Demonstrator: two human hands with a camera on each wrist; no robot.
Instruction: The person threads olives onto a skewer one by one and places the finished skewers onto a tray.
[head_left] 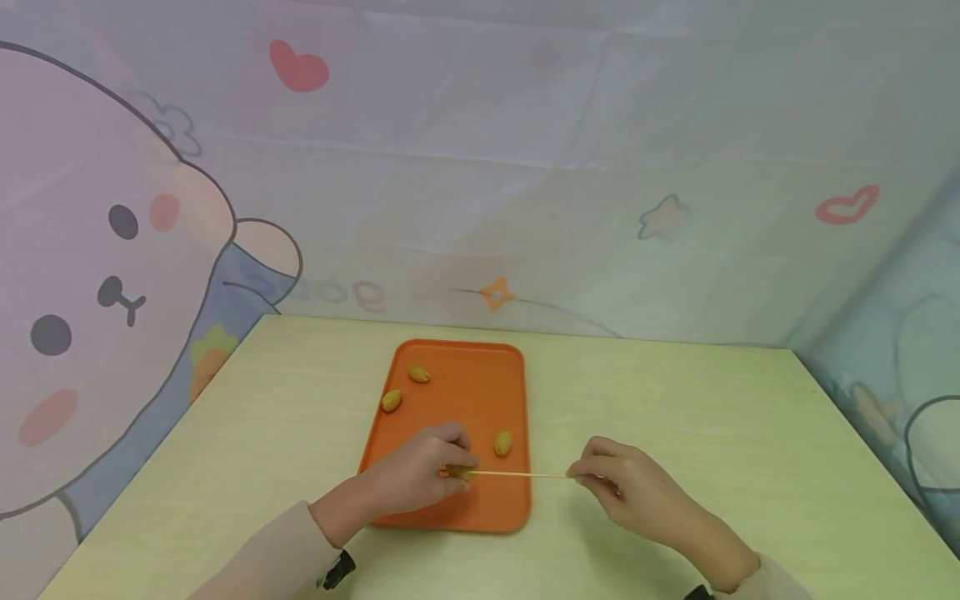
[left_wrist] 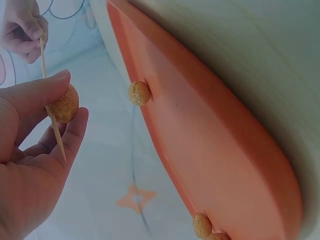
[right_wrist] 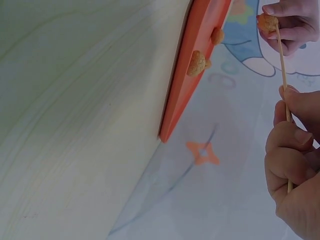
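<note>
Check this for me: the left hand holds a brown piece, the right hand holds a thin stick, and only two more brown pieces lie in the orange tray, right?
Not two: the head view shows three more brown pieces in the orange tray. The rest is right: the left hand holds a brown piece and the right hand holds a thin stick.

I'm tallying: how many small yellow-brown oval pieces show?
4: two pieces at far left on the orange rectangular tray, one at right, one in the left hand, which may hide others.
</note>
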